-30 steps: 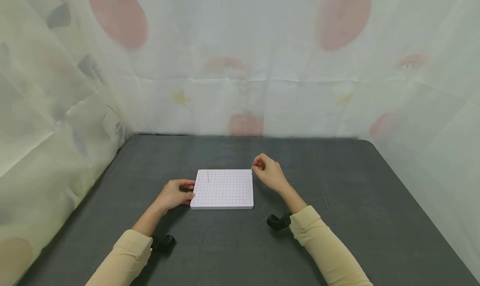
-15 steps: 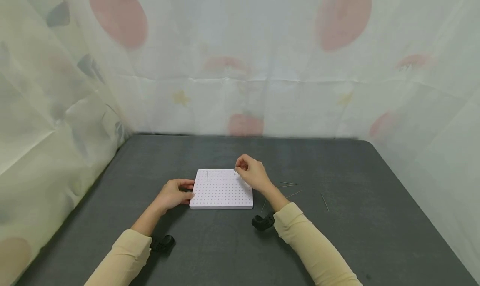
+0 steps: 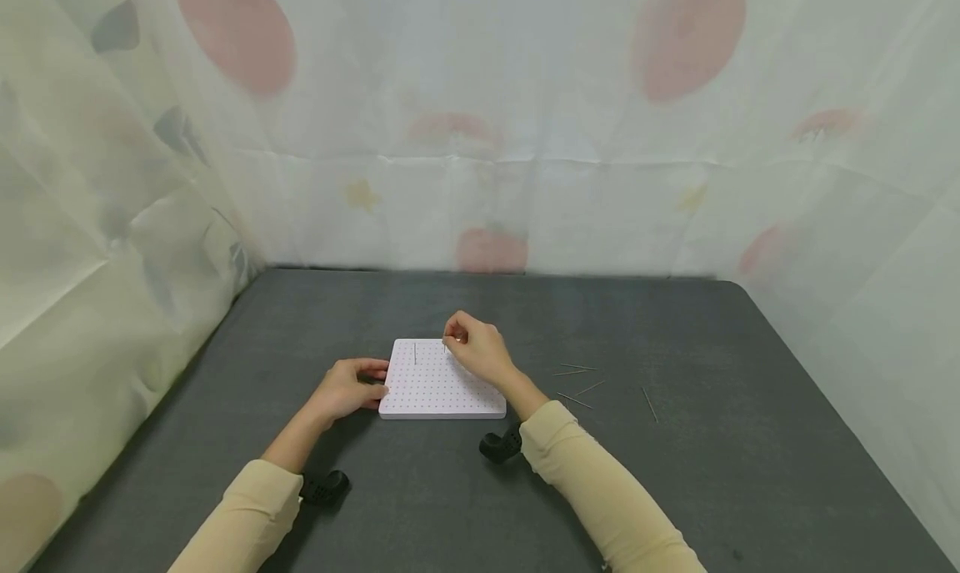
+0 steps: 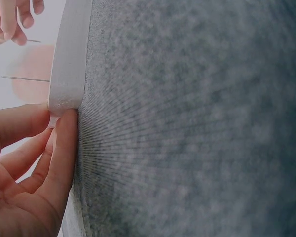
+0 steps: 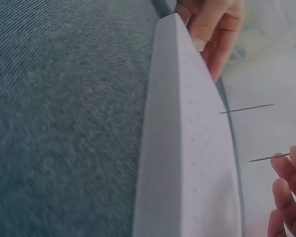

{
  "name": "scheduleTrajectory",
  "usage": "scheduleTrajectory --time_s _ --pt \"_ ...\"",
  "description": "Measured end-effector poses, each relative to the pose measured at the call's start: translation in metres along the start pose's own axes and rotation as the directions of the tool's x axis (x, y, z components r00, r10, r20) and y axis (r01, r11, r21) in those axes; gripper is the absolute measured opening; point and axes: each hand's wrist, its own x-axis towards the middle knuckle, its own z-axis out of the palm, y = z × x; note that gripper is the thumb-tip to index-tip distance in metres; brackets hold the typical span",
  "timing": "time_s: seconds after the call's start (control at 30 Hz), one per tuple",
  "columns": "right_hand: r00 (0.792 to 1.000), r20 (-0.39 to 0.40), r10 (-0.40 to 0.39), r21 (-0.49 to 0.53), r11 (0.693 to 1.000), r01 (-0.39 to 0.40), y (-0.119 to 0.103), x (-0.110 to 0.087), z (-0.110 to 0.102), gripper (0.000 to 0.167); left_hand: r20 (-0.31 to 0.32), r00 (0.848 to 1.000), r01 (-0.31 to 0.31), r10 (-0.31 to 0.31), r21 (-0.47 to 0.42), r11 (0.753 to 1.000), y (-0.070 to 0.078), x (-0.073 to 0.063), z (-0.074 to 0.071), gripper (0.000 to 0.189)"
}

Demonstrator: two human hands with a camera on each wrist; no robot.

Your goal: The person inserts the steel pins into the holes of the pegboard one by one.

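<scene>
A white pegboard with rows of small holes lies flat on the dark table. My left hand grips its left edge, thumb at the upper face and fingers along the side. One thin metal pin stands upright in the board's far left part. Above the far rows, my right hand pinches another thin metal pin between thumb and forefinger. In the right wrist view this pin's lower tip is apart from the board.
Several loose metal pins lie on the grey table right of the board, one farther out than the others. A printed curtain hangs behind the table and along its sides.
My right hand has moved left, carrying its pin from beyond the board's far right corner to above its far rows. The left hand keeps its place at the board's edge.
</scene>
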Motion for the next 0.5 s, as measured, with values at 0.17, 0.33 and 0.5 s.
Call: scheduleTrajectory --time_s 0.17,0.33,0.5 --pt "1.0 0.002 -0.007 0.002 1.0 0.007 0.0 0.001 0.008 0.003 0.002 1.0 0.003 -0.003 -0.004 1.0 0.0 0.001 0.0 0.048" --pt "1.0 -0.015 -0.016 -0.003 1.0 0.016 0.0 0.004 0.015 0.004 0.005 1.0 0.008 -0.008 -0.011 1.0 0.001 0.0 0.001 0.048" --pt "1.0 -0.003 -0.026 -0.019 0.999 0.026 0.001 0.005 0.02 0.004 0.006 1.0 0.006 -0.006 -0.009 1.0 0.001 -0.001 0.001 0.048"
